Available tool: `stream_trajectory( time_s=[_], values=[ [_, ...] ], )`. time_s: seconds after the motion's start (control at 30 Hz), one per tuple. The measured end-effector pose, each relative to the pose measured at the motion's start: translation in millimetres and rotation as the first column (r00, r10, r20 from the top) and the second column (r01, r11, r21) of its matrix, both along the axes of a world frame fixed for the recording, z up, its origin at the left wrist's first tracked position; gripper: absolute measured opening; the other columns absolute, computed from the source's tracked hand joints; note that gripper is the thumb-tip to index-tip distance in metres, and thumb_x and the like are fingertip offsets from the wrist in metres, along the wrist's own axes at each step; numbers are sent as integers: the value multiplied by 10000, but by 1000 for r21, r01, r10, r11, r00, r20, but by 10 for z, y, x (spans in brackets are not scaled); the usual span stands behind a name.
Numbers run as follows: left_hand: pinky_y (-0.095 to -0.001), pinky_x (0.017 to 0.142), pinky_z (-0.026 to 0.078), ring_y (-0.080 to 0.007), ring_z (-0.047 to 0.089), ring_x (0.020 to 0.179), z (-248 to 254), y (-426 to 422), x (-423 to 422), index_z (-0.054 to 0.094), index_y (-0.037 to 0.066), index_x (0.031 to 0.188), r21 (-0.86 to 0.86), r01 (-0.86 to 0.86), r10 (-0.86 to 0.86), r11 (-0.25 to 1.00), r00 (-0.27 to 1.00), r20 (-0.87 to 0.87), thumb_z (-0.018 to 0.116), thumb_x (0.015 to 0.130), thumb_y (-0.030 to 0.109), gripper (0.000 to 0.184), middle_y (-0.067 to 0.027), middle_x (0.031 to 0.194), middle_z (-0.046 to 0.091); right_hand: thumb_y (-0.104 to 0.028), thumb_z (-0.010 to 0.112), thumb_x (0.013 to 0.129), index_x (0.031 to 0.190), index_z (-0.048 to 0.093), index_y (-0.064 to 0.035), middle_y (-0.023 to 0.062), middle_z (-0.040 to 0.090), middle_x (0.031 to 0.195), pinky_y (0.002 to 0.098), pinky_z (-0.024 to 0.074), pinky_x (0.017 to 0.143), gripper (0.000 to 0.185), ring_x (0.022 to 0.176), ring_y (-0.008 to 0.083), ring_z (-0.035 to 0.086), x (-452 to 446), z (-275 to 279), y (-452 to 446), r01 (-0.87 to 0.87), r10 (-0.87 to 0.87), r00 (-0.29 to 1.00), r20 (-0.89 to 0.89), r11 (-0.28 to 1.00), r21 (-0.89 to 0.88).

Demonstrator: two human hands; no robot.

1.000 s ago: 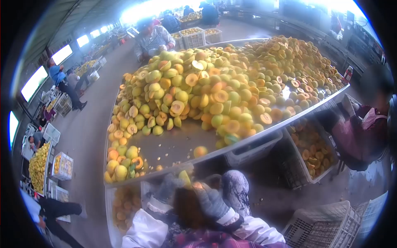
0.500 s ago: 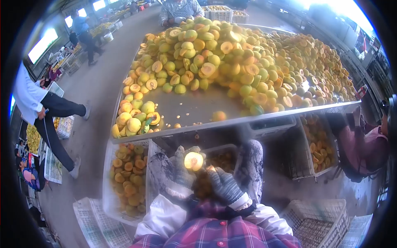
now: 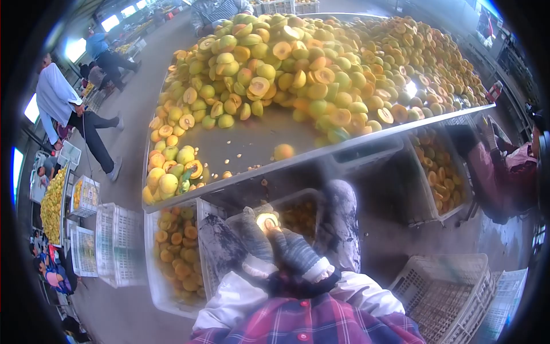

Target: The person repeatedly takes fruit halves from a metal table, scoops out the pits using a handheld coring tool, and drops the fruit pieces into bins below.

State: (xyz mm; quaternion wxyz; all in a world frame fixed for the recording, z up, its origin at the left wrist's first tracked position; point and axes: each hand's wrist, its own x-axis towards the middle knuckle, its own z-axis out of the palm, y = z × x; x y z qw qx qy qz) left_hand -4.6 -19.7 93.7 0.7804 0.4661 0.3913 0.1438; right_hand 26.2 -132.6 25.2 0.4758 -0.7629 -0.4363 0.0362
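Workshop hall, hard floor (image 3: 129, 166). Nearest: left gloved hand (image 3: 258, 236) pinches a halved stone fruit (image 3: 265, 221), cut face up, between the knees. Right gloved hand (image 3: 299, 252) touches its lower edge, fingers curled; cannot tell whether they grip anything. Beyond: metal-topped table (image 3: 252, 137) bearing a fruit heap (image 3: 258, 74), then a person (image 3: 217, 9).

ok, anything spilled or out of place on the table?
Minor: small pale bits are scattered over a bare patch of the table, like loose debris, and one fruit sits near the front edge, apart from the heap.
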Motion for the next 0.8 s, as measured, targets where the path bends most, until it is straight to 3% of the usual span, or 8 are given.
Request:
stream_trajectory(
  time_s=[0.2, 0.43, 0.53, 0.6, 0.63, 0.67, 0.73, 0.8],
  values=[
    [-340, 730, 527, -214, 617, 790, -270, -428, 204, 636, 15, 1027, 583, -359, 300, 729, 933, 198, 503, 964, 345, 361, -112, 930, 647, -250, 651, 829, 1246, 432, 75, 312, 599, 969, 497, 495, 747, 572, 868, 462, 608, 108, 31, -138, -120, 113, 985, -133, 992, -44],
    [-321, 691, 521, -201, 621, 758, -726, -580, 542, 659, -9, 967, 707, -660, 419, 253, 734, 535, 475, 978, 294, 355, -114, 888, 666, -274, 564, 936, 1138, 555, 34, 243, 638, 930, 445, 493, 770, 369, 845, 383, 634, 423, 626, -289, -249, 187, 877, -442, 965, -84],
    [-324, 683, 518, -201, 621, 741, -830, -393, 535, 663, -11, 968, 719, -549, 303, 426, 835, 459, 479, 971, 291, 354, -108, 863, 667, -261, 473, 1003, 1056, 624, -4, 152, 670, 889, 376, 493, 771, 303, 817, 273, 645, 514, 480, -319, -327, 215, 699, -682, 944, -37],
    [-335, 679, 515, -204, 620, 717, -838, -35, 382, 664, -7, 987, 626, -165, -7, 762, 965, 263, 494, 955, 300, 353, -97, 824, 665, -283, 414, 1036, 1029, 652, -27, 71, 684, 873, 297, 492, 755, 349, 827, 156, 631, 559, 448, -345, -324, 225, 358, -906, 940, 105],
    [-340, 677, 513, -205, 620, 706, -842, 118, 318, 665, -4, 996, 525, 58, -188, 849, 962, 197, 501, 947, 305, 354, -91, 804, 664, -283, 414, 1036, 1029, 652, -27, 71, 684, 873, 297, 492, 755, 349, 827, 156, 631, 583, 453, -354, -325, 225, 358, -906, 940, 105],
    [-346, 675, 511, -206, 620, 694, -854, 205, 286, 665, -2, 1006, 400, 282, -369, 872, 916, 159, 509, 938, 310, 356, -86, 785, 663, -293, 424, 1034, 1023, 654, -23, 77, 684, 889, 296, 497, 761, 355, 831, 160, 632, 607, 462, -361, -361, 296, 391, -872, 920, 150],
    [-347, 680, 513, -215, 624, 698, -905, 279, 277, 665, 2, 1003, 415, 275, -372, 867, 912, 173, 510, 939, 326, 366, -84, 790, 666, -304, 434, 1031, 1016, 655, -19, 82, 683, 906, 294, 502, 767, 361, 835, 164, 633, 622, 490, -378, -405, 367, 429, -825, 895, 187],
    [-349, 690, 518, -231, 633, 705, -952, 332, 282, 665, 10, 998, 437, 270, -382, 858, 904, 190, 513, 939, 360, 386, -80, 799, 674, -324, 464, 1022, 1077, 634, -22, 79, 674, 875, 273, 507, 753, 351, 807, 144, 627, 565, 513, -379, -265, 523, 175, -834, 841, 472]
  ],
)
